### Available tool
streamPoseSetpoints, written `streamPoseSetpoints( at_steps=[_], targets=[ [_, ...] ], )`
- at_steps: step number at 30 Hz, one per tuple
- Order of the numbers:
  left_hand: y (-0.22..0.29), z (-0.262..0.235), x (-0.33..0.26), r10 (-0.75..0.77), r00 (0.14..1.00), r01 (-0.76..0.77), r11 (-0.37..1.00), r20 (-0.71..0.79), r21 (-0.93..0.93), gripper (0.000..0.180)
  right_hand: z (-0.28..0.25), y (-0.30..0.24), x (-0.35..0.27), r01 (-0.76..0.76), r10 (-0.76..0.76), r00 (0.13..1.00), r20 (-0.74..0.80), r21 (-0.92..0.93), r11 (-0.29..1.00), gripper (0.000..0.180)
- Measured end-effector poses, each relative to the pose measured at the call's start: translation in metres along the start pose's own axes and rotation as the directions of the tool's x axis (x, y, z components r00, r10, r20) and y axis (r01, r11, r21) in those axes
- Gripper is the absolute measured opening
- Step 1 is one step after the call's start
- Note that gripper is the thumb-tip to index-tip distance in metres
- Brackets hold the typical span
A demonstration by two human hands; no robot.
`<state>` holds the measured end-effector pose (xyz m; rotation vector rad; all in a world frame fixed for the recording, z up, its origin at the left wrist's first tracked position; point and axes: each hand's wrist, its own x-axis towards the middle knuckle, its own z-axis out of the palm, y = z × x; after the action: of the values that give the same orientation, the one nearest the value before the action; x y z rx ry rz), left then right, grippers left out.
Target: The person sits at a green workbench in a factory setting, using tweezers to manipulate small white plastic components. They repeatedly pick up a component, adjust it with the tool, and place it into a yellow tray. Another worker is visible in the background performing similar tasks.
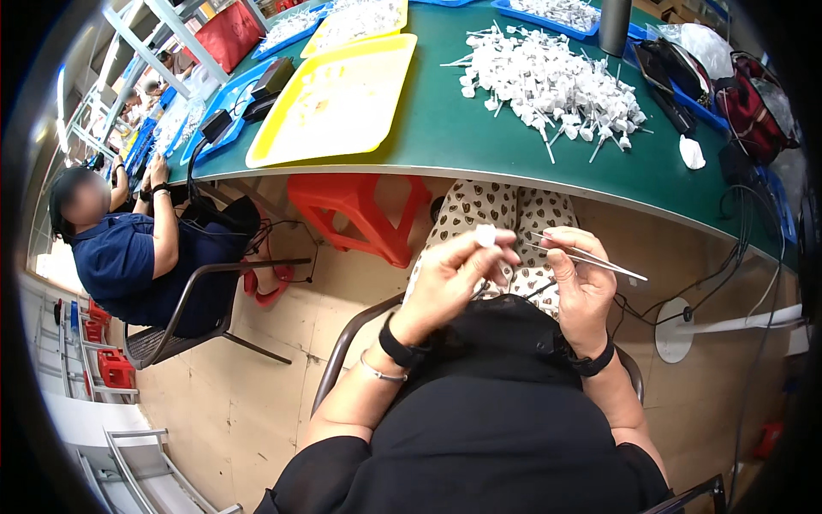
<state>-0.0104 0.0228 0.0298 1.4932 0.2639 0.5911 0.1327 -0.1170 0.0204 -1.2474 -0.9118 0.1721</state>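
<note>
At the left end of the tabletop (445, 128), a co-worker (154, 248) sits with both hands at the near edge. Between us, a blue tray (224, 96) carries dark boxy items, and beside it a yellow tray (368, 81) reaches to the near edge. I see only small specks in it and no white pieces, so I judge it has yet to be filled. Beyond, toward the far edge, another yellow tray (401, 19) is loaded with white pieces; whether those are finished or waiting, I cannot tell.

Over my lap, off the tabletop, my left hand (449, 270) pinches one white piece (486, 236) between thumb and fingertips, slightly blurred. My right hand (584, 278) grips metal tweezers (604, 263), their slim tips parted and pointing toward the left hand, apart from the piece. This one looks to be mid-work.

Right of the tabletop's middle spreads a large heap of white stemmed pieces (548, 86), which I take as what is left. A lone white item (692, 153) lies near the right end, close to dark bags (672, 68).
</note>
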Motion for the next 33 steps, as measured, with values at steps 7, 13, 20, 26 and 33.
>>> streamPoseSetpoints(
  at_steps=[7,13,20,26,33],
  targets=[
    [0.071,-0.135,0.148,-0.052,0.866,-0.176,0.899,-0.498,-0.4,0.049,0.0,-0.007,0.0,-0.113,0.112,0.993,0.038,0.048,0.992,0.017],
    [0.046,-0.072,0.189,-0.04,0.986,0.099,0.917,-0.16,0.386,0.055,-0.005,-0.007,0.005,-0.147,0.146,0.989,0.018,0.082,0.986,0.017],
    [0.018,-0.045,0.236,0.004,0.984,0.14,0.582,-0.176,0.801,0.033,-0.013,-0.004,0.005,-0.109,0.106,0.992,0.065,0.04,0.993,0.022],
    [0.028,-0.056,0.191,0.024,0.978,-0.006,0.996,-0.205,0.09,0.019,-0.011,-0.009,0.008,-0.159,0.159,0.987,0.021,0.225,0.961,0.02],
    [0.034,0.0,0.046,-0.311,0.95,0.303,0.879,0.039,-0.369,0.019,-0.011,-0.008,0.02,-0.3,0.263,0.951,0.165,0.706,0.642,0.027]
  ],
)
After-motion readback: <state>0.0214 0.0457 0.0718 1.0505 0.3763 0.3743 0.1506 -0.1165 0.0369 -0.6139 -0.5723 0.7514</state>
